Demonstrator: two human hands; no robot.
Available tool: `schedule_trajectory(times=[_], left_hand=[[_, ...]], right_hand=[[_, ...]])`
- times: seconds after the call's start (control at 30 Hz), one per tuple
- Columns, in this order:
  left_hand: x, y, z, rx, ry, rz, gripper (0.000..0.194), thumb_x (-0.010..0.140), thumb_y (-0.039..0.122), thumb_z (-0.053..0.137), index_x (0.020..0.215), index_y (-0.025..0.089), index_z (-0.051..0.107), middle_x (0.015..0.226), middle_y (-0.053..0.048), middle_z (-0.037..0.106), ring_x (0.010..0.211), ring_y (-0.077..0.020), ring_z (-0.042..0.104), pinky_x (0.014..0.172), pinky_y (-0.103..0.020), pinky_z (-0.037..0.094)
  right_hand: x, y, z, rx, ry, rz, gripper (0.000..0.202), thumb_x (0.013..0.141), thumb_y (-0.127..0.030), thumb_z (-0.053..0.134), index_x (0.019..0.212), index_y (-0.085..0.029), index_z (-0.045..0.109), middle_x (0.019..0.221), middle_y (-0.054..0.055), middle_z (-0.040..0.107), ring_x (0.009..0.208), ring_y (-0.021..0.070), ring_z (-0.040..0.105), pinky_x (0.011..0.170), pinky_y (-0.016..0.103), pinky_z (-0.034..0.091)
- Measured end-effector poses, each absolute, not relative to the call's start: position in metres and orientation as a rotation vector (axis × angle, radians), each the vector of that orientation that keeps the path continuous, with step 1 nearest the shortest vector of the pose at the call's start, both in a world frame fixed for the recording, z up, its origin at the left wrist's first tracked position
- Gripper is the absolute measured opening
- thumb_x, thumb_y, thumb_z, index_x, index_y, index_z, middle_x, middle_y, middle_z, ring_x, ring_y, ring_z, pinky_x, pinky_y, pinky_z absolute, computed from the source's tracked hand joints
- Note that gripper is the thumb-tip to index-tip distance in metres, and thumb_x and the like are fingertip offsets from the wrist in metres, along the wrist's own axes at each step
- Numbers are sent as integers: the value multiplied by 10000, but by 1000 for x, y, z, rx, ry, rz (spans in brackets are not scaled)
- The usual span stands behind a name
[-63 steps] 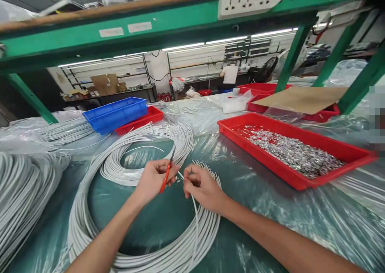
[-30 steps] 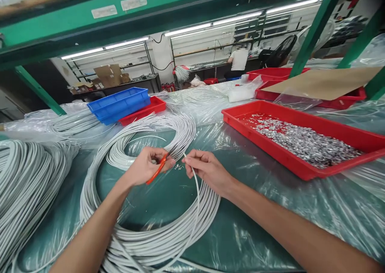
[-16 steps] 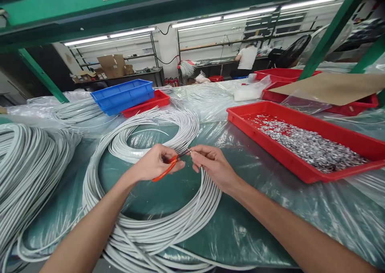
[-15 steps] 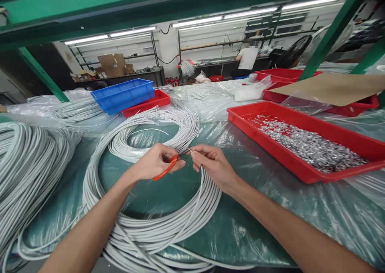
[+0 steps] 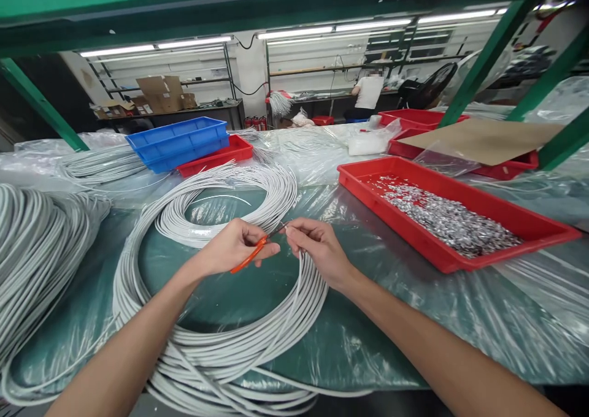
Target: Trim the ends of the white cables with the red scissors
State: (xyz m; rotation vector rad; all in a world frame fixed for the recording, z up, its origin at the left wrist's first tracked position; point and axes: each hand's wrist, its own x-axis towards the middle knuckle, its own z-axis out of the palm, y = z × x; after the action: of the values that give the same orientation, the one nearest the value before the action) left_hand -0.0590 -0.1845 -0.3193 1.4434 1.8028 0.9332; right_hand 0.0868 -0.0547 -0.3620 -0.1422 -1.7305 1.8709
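Observation:
My left hand [image 5: 239, 245] is closed around a pair of small orange-handled scissors [image 5: 251, 256], their thin metal tips pointing to the right. Between the fingertips of my right hand [image 5: 317, 245] is the end of a white cable [image 5: 301, 282]. The scissor tips are right at that cable end; whether they touch it is too small to tell. Below both hands lies a large coil of white cable [image 5: 216, 355]. Just behind them, a smaller coil of cut white cables [image 5: 280, 190] rests on the table.
On the right stands a red tray [image 5: 391, 205] with many small shiny metal pieces. A thick cable bundle [image 5: 41, 270] fills the left. Blue bins [image 5: 179, 138] and a red bin [image 5: 239, 150] sit behind the coils. Green posts [image 5: 483, 67] frame the table; a person [image 5: 369, 92] sits far back.
Things have shifted slightly left in view as the camera moved. Both hands keep their hold, the scissors still at the cable end.

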Motion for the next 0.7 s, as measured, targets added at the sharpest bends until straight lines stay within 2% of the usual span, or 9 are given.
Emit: schedule_trajectory(times=[0.27, 0.4, 0.6, 0.7], left_hand=[[-64, -185, -323, 1464, 1828, 926, 395, 796, 437, 687, 571, 129, 585, 517, -7, 554, 417, -58, 396, 399, -181, 276], [-62, -185, -322, 1464, 1787, 927, 397, 802, 448, 679, 578, 132, 591, 513, -7, 552, 425, -66, 416, 405, -181, 294], [-60, -186, -324, 1460, 1811, 969, 359, 802, 427, 679, 612, 129, 621, 524, -4, 546, 435, -66, 409, 418, -185, 293], [-60, -185, -325, 1443, 1799, 989, 325, 781, 416, 699, 641, 127, 650, 540, -15, 578, 424, -70, 433, 405, -184, 310]], right_hand=[[90, -56, -358, -158, -1852, 1689, 295, 870, -448, 612, 760, -176, 638, 563, -18, 490, 517, 103, 418, 493, 248, 334], [90, -57, -357, -172, -1881, 1619, 281, 890, -428, 596, 778, -174, 642, 564, -20, 483, 513, 102, 411, 501, 253, 331], [89, -54, -357, -190, -1867, 1748, 280, 869, -431, 613, 802, -166, 676, 547, -21, 475, 483, 99, 389, 469, 250, 307], [90, -52, -355, -212, -1818, 1912, 283, 836, -450, 651, 800, -171, 685, 562, -16, 484, 499, 104, 410, 479, 245, 347]])
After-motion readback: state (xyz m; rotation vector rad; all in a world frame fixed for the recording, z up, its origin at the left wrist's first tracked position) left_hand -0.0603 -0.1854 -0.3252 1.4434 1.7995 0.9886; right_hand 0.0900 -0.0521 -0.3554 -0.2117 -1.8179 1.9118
